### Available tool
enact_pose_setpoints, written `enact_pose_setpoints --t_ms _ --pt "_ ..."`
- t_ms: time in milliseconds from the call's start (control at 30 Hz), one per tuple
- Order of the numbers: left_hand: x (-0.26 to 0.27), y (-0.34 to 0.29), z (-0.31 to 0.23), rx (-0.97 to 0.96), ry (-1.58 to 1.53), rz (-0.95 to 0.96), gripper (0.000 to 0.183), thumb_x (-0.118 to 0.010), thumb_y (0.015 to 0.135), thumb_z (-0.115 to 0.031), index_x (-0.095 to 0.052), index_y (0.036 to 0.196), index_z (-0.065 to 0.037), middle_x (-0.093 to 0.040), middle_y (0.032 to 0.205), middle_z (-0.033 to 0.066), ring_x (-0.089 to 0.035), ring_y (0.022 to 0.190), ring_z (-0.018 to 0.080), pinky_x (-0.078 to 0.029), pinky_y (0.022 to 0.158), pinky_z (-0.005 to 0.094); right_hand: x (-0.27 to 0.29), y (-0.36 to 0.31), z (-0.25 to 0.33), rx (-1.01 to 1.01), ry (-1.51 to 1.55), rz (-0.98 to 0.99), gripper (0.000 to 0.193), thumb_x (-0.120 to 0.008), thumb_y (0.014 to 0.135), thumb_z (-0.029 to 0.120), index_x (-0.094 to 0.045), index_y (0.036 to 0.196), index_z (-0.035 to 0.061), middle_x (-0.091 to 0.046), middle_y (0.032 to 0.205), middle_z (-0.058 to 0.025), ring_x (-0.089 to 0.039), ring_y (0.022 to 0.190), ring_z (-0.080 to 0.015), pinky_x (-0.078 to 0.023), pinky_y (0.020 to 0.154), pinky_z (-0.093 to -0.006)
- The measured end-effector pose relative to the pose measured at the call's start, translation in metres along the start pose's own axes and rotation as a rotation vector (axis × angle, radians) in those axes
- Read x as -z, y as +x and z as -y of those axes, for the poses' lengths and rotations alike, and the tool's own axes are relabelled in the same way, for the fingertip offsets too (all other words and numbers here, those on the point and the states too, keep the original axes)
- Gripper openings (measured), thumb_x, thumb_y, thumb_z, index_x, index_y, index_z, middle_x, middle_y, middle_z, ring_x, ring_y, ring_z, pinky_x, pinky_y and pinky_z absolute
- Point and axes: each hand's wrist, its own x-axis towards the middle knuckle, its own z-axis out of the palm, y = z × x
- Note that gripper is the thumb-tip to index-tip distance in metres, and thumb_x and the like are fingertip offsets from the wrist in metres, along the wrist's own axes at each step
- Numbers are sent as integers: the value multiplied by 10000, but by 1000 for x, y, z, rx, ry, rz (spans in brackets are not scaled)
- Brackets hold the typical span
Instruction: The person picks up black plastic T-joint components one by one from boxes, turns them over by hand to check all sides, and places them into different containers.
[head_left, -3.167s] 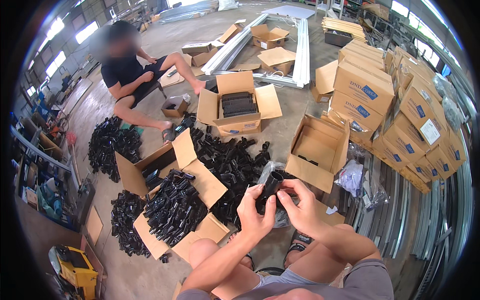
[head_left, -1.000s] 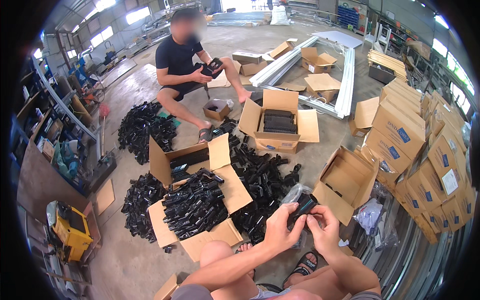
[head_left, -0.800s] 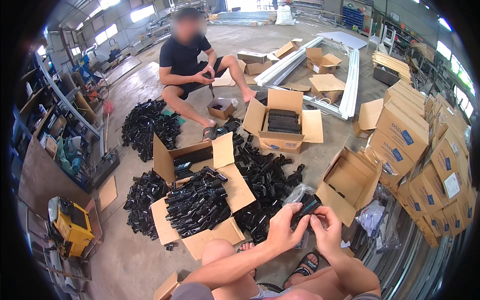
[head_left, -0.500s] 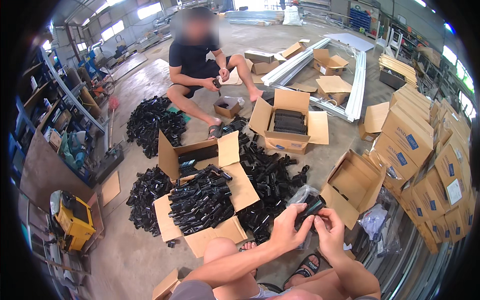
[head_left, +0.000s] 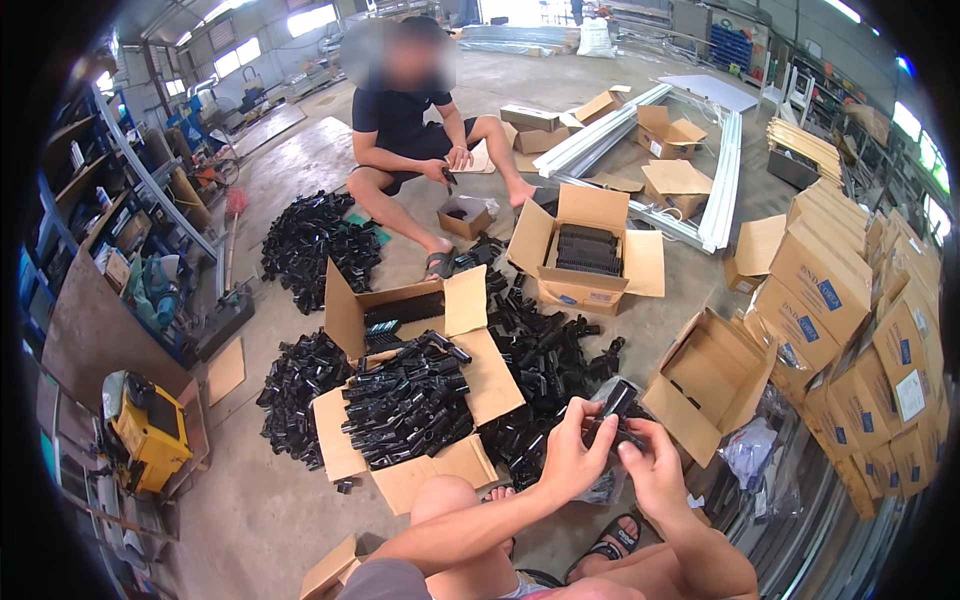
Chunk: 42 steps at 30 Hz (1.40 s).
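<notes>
Between my hands is a black tubular plastic part (head_left: 620, 398), its upper end tilted up. My left hand (head_left: 578, 452) grips it from the left with fingers and thumb. From the right, my right hand (head_left: 655, 468) pinches its lower end; fingers partly hide that end. Past my hands lies a loose pile of similar black parts (head_left: 545, 350). An opened cardboard box (head_left: 335, 425) in front of me is heaped with more black parts (head_left: 410, 405). Just right of my hands an open carton (head_left: 715, 375) lies tipped, with a small dark piece inside.
A co-worker (head_left: 410, 130) sits opposite, holding a black part. A carton (head_left: 640, 262) near them holds stacked black parts. Sealed cartons (head_left: 820, 270) rise on the right. Clear plastic bags (head_left: 750, 450) and long metal profiles lie at right. A yellow machine (head_left: 150, 440) stands left.
The black part has turned more upright in my hands, and my right fingers have shifted lower on it. The co-worker's hands have moved slightly. The whole view has shifted a little.
</notes>
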Motion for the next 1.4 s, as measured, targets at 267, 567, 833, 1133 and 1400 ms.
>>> enact_pose_setpoints --t_ms 267,567,833,1133,1400 --pt "-4 -5 29 128 -39 70 303 -643 963 -262 -519 1036 5 -653 878 138 -618 737 155 -502 646 336 2 -3 4 -212 -163 37 275 -618 978 208 -643 1086 -43 -646 705 -40 -590 604 -68 -465 544 -226" --pt "-2 2 14 805 -497 526 559 -560 998 -443 -338 1359 -79 -625 1093 85 -643 980 147 -560 825 334 30 10 -10 -283 -211 -47 366 -577 999 312 -659 879 -24 -621 636 -37 -564 522 -86 -434 465 -250" --pt "16 10 2 962 -715 960 467 -545 1015 -372 -495 1361 -61 -629 1225 71 -631 1101 176 -557 919 305 58 9 7 -277 -159 -13 328 -580 999 301 -650 874 5 -588 620 -10 -518 496 -60 -373 438 -219" --pt "17 4 14 864 -695 888 419 -725 912 -290 -607 1258 -85 -678 1176 5 -630 1082 106 -521 941 271 54 3 9 -229 -160 14 278 -585 997 252 -660 969 -15 -590 638 -7 -522 518 -57 -391 467 -218" --pt "12 4 24 860 -574 838 426 -763 881 -261 -624 1247 -93 -692 1159 -4 -629 1070 92 -502 919 270 48 3 1 -190 -149 2 252 -594 993 221 -645 1044 -20 -633 700 -32 -578 578 -68 -450 515 -218"
